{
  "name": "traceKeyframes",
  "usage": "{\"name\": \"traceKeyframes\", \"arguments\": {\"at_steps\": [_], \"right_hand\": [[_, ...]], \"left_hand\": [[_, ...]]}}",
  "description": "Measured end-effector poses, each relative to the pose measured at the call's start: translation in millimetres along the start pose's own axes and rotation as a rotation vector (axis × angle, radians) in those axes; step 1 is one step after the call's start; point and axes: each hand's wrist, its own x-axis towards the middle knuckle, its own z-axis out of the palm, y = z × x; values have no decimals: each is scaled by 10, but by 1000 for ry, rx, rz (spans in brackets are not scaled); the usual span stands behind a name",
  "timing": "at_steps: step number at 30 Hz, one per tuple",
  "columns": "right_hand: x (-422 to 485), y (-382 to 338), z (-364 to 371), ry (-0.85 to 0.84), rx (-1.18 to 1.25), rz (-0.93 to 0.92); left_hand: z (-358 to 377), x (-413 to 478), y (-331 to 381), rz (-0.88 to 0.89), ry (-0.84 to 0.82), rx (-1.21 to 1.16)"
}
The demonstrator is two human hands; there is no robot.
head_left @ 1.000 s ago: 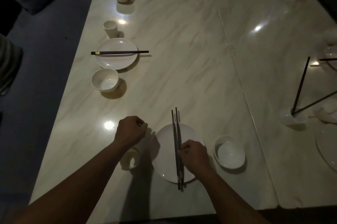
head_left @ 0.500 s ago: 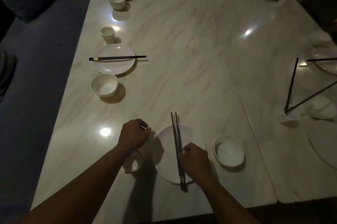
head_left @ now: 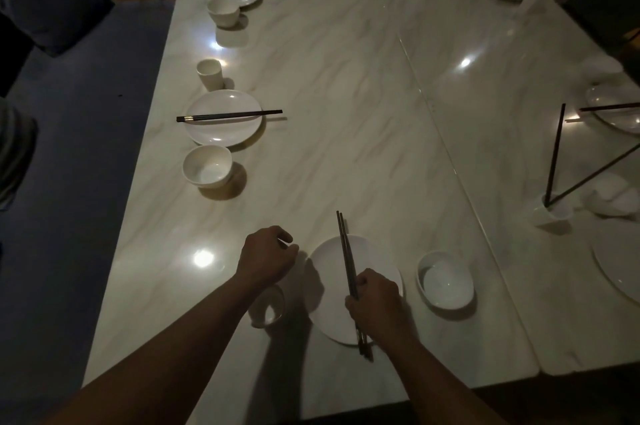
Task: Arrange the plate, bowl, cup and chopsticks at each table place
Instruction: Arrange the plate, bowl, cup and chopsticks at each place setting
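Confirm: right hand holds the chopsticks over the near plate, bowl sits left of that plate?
No. The head view shows the bowl right of the plate, not left; the cup is on the left. The right hand does hold the chopsticks over that plate.

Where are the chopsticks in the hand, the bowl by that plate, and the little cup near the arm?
chopsticks (head_left: 346, 251), head view, middle of the dark shafts.
bowl (head_left: 445, 282), head view, its inner bottom.
cup (head_left: 267, 309), head view, its open mouth.
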Motion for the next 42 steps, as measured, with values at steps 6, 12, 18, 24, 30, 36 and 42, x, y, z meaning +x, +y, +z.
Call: {"name": "traceKeyframes", "arguments": {"at_steps": [6,12,18,24,30,36,42], "right_hand": [[8,-8,13,12,9,33],[5,-9,17,24,4,54],[-18,-6,24,17,9,77],[-50,-18,18,18,-9,80],[-53,-20,37,24,-1,78],[-42,-5,43,25,0,68],[-47,18,2,69,18,35]], "left_hand": [[18,-19,15,24,-28,43],[16,-38,-19,27,-57,79],[4,-43,-60,31,-59,69],[-17,-55,-64,26,-69,64],[-28,-58,-50,29,-71,64],[-27,-59,-18,39,-62,72],[-12,-54,58,49,-67,64]]}}
